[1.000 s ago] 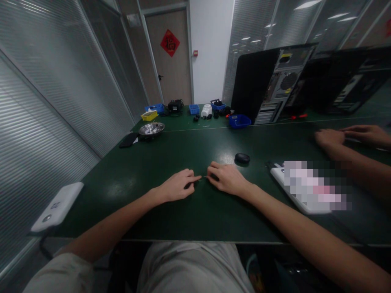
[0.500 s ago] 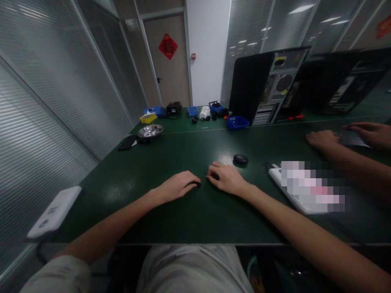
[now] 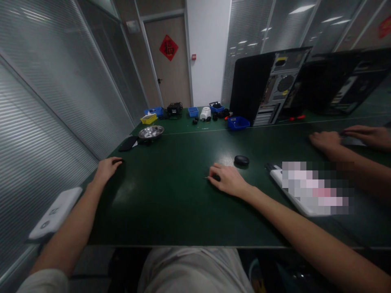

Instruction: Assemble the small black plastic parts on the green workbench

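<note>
On the far left of the green table, my left hand (image 3: 108,169) reaches out with thumb and fingertips drawn together. A small dark piece (image 3: 121,160) shows at those fingertips, too blurred to name. A black flat object (image 3: 128,143), like a phone, lies just beyond this hand. Near the middle, my right hand (image 3: 227,179) rests on the table, its fingers closed around a small tool with a thin metal tip (image 3: 206,177) pointing left. The tool's dark handle is mostly hidden in the hand. Right behind that hand sits a black computer mouse (image 3: 241,160).
A metal bowl (image 3: 151,132) holding small parts stands at the back left. Blue bins (image 3: 238,123), a yellow tray (image 3: 148,119) and a computer tower (image 3: 269,87) line the back. White devices (image 3: 56,211) lie at both sides. At right are another person's hands (image 3: 326,140).
My left hand has swung from beside the right hand out to the far left, near the black flat object. My right hand has stayed in place with its tool.
</note>
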A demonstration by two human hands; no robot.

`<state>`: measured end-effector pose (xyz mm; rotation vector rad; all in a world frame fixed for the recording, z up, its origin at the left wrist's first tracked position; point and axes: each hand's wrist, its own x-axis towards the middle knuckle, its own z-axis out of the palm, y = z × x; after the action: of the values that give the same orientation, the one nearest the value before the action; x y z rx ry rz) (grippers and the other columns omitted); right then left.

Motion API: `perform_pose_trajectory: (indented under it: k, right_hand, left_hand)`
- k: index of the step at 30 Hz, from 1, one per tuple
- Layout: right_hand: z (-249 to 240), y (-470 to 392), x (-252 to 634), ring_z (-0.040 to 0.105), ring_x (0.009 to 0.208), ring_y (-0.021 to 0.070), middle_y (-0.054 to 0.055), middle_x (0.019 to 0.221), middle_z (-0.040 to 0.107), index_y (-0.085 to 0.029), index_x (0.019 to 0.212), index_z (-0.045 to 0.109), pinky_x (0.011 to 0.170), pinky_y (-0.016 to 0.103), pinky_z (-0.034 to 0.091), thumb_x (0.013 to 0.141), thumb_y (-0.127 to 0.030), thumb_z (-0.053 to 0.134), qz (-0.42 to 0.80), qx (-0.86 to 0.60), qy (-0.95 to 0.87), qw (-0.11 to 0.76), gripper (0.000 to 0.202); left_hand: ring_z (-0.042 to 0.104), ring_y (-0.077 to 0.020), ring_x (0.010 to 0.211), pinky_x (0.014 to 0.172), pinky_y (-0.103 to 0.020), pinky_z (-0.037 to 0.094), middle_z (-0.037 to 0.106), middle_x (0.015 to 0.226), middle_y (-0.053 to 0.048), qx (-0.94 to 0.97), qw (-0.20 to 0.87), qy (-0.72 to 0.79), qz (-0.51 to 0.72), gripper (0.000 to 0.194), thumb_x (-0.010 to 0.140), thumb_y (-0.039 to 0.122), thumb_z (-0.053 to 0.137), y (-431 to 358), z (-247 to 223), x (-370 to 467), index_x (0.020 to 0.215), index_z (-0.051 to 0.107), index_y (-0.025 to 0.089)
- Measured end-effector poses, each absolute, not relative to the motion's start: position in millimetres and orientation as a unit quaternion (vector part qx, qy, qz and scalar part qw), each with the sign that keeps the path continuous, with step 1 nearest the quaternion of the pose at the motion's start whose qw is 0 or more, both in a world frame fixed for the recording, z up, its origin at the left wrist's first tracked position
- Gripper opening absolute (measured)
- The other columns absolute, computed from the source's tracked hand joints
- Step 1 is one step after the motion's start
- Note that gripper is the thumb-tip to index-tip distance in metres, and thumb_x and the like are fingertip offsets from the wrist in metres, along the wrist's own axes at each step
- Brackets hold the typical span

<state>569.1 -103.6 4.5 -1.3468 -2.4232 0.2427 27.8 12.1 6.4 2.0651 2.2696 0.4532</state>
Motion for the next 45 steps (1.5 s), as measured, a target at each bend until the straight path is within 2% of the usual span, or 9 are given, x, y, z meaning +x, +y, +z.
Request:
perform_pose_trajectory:
  k: [5,11,17,21,26,32,40,45]
  right_hand:
    - [1.5,-102.5,569.7,0.057,0.071,0.0138,0.003,0.1,0.064,-0.022,0.098,0.067,0.062,0.029,0.035,0.099,-0.035,0.061,0.082,-0.473,-0.858,0.182,0.014]
    - [2.5,-103.4,569.7,0.057,0.073,0.0138,0.003,0.101,0.064,-0.021,0.097,0.067,0.063,0.029,0.035,0.099,-0.035,0.061,0.084,-0.472,-0.859,0.18,0.015]
    - [1.6,-102.5,568.7,0.058,0.076,0.0144,0.003,0.1,0.064,-0.021,0.097,0.067,0.065,0.028,0.035,0.098,-0.034,0.062,0.077,-0.479,-0.858,0.17,0.014]
    - [1.3,-102.6,569.4,0.058,0.074,0.014,0.003,0.101,0.064,-0.022,0.098,0.066,0.064,0.028,0.035,0.098,-0.035,0.061,0.081,-0.475,-0.859,0.172,0.014]
    - [1.9,-103.5,569.7,0.058,0.074,0.0143,0.003,0.102,0.065,-0.022,0.099,0.067,0.064,0.029,0.035,0.099,-0.035,0.06,0.083,-0.472,-0.86,0.176,0.015]
    - [2.4,-103.6,569.0,0.059,0.076,0.0144,0.004,0.102,0.065,-0.021,0.099,0.067,0.066,0.029,0.037,0.099,-0.034,0.061,0.085,-0.474,-0.859,0.171,0.014]
    - [4.5,-104.7,569.4,0.06,0.077,0.0149,0.003,0.102,0.065,-0.021,0.098,0.066,0.067,0.029,0.038,0.099,-0.035,0.061,0.088,-0.474,-0.858,0.176,0.015]
    - [4.3,-104.9,569.2,0.06,0.078,0.015,0.003,0.1,0.065,-0.022,0.097,0.066,0.067,0.029,0.037,0.098,-0.033,0.061,0.084,-0.474,-0.859,0.172,0.013]
  left_hand:
    - [0.07,-0.032,0.105,0.093,-0.037,0.051,0.077,0.115,-0.013,0.648,0.019,0.753,0.113,0.038,0.095,0.031,0.054,11.0,11.0,17.1,0.119,0.077,0.012]
    - [0.07,-0.03,0.106,0.096,-0.034,0.05,0.076,0.115,-0.016,0.631,0.006,0.752,0.188,0.039,0.091,0.029,0.057,11.1,5.7,18.6,0.118,0.076,0.007]
    - [0.069,-0.0277,0.109,0.1,-0.029,0.048,0.076,0.116,-0.014,0.648,-0.02,0.737,0.19,0.034,0.091,0.023,0.056,17.6,-5.4,6.2,0.112,0.078,0.007]
    - [0.067,-0.0279,0.113,0.104,-0.033,0.047,0.075,0.119,-0.014,0.667,-0.038,0.727,0.159,0.033,0.092,0.02,0.055,23.3,-11.2,0.5,0.113,0.077,0.007]
    - [0.067,-0.0301,0.111,0.101,-0.037,0.049,0.075,0.117,-0.015,0.66,-0.054,0.737,0.133,0.034,0.093,0.017,0.051,28.1,-14.2,0.7,0.112,0.078,0.007]
    - [0.067,-0.0317,0.108,0.096,-0.036,0.049,0.074,0.117,-0.015,0.65,-0.089,0.743,0.13,0.033,0.095,0.024,0.055,20.6,-12.9,4.8,0.113,0.079,0.011]
    - [0.068,-0.03,0.099,0.085,-0.034,0.05,0.075,0.103,-0.013,0.611,-0.059,0.776,0.144,0.028,0.091,0.03,0.061,16.5,-7.5,10.0,0.103,0.08,0.013]
    - [0.067,-0.0307,0.1,0.087,-0.036,0.05,0.075,0.101,-0.013,0.602,-0.045,0.781,0.164,0.026,0.09,0.03,0.061,16.0,-8.4,10.3,0.103,0.078,0.014]
